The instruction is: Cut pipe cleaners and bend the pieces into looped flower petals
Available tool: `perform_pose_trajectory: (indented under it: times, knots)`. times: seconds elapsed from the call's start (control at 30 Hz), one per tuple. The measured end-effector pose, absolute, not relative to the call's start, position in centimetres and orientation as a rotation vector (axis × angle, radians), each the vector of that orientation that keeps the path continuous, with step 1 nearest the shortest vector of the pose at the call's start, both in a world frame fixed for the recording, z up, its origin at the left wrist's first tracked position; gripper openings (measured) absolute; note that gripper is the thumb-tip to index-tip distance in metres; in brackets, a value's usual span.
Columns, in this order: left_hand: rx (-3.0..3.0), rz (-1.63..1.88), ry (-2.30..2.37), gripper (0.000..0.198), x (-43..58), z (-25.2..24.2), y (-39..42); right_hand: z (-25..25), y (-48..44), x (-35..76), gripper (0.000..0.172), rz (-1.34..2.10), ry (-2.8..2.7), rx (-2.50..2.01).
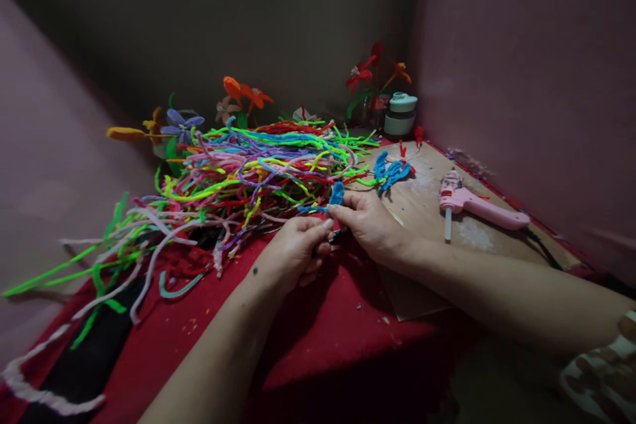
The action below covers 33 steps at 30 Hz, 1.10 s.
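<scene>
My left hand (297, 253) and my right hand (366, 222) meet over the red cloth (318, 338), both pinched on a blue pipe cleaner (330, 200) whose end is bent into a small loop. The fingers of both hands are closed around it. Just behind lies a big tangled heap of pipe cleaners (248, 169) in green, pink, purple, red and blue. Several finished blue loop shapes (391, 172) lie on the brown board (427, 212) to the right of my right hand.
A pink glue gun (474, 207) rests on the board at the right. Pipe-cleaner flowers (238, 98) stand at the back, more red ones (370, 73) beside a pale round container (400, 114). Pink walls close in on both sides.
</scene>
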<state>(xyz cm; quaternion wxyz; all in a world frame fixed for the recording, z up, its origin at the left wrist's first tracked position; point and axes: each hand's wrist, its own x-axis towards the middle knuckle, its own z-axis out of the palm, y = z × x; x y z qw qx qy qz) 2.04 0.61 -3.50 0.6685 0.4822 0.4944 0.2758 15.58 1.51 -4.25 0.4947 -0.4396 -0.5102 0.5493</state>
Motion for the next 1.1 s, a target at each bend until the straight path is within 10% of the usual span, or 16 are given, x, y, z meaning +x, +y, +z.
perform_pose_trajectory:
  times: [0.27,0.47,1.1]
  knots:
    - [1.403,0.552,1.256,0.03,1.4,-2.6,0.4,-4.5,2.8,16.4,0.017,1.207,-1.31,-1.088]
    - [1.502,1.183,1.479,0.028,0.4,-2.1,1.3,-4.3,2.9,16.3,0.019,1.389,-1.358,-1.043]
    - [1.497,1.091,1.357,0.032,-0.1,-1.1,1.0,-3.9,1.7,15.9,0.02,1.429,-1.403,-0.996]
